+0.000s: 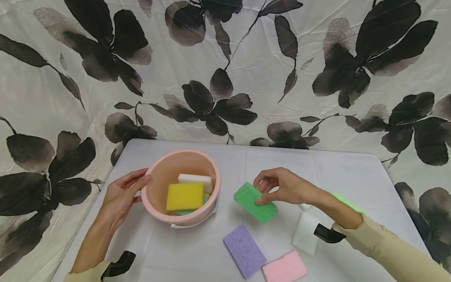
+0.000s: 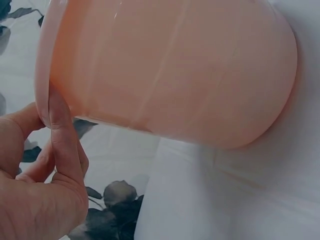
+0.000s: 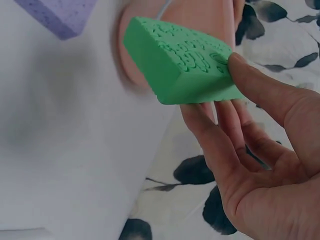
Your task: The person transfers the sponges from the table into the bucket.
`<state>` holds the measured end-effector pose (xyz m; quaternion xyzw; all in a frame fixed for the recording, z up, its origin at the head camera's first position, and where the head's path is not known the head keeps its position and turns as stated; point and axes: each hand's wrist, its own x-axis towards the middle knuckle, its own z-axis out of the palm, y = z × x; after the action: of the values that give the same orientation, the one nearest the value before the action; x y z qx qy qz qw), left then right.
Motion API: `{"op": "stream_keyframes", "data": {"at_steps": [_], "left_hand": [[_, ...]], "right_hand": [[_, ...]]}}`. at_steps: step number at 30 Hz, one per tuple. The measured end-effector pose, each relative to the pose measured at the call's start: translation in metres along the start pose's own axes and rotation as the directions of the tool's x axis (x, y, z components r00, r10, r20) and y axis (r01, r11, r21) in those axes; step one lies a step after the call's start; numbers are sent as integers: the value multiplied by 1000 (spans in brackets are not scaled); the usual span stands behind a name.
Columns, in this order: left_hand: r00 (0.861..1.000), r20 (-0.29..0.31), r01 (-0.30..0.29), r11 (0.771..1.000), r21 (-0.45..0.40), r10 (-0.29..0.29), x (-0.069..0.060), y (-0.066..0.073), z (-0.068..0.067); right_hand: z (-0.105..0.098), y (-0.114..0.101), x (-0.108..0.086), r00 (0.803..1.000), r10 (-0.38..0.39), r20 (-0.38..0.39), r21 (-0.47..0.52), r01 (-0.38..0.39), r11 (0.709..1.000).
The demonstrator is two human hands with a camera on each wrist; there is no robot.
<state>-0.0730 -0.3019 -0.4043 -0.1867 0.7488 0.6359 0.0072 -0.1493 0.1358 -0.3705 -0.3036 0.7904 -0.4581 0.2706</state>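
A pink bucket (image 1: 152,203) with a white handle stands at the left of the table, and my left hand (image 1: 119,196) pinches its rim between thumb and fingers. Inside it lie a yellow sponge (image 1: 184,196), a white sponge (image 1: 195,179) and something teal mostly hidden below them. My right hand (image 1: 285,186) holds a green sponge (image 1: 256,202) with an embossed face, thumb on top and fingers beneath. That sponge is in the air to the right of the bucket. In the right wrist view the same green sponge (image 3: 180,65) appears with the bucket behind it.
On the white table (image 1: 176,254) lie a purple sponge (image 1: 244,250), a pink sponge (image 1: 285,267) touching its corner, and a white piece (image 1: 305,231). A bright green item (image 1: 347,201) is partly covered by my right forearm. Floral cloth (image 1: 225,78) hangs behind.
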Motion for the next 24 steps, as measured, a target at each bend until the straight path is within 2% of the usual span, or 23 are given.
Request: {"op": "stream_keyframes", "data": {"at_steps": [14, 24], "left_hand": [[1000, 18, 3, 1000, -10, -3, -1, 5, -1], [1000, 20, -3, 1000, 1, 3, 0, 5, -1]], "right_hand": [[-8, -42, 27, 1000, -1, 32, 90, -2, 996], [-6, -61, 48, 999, -38, 27, 64, 36, 997]]}}
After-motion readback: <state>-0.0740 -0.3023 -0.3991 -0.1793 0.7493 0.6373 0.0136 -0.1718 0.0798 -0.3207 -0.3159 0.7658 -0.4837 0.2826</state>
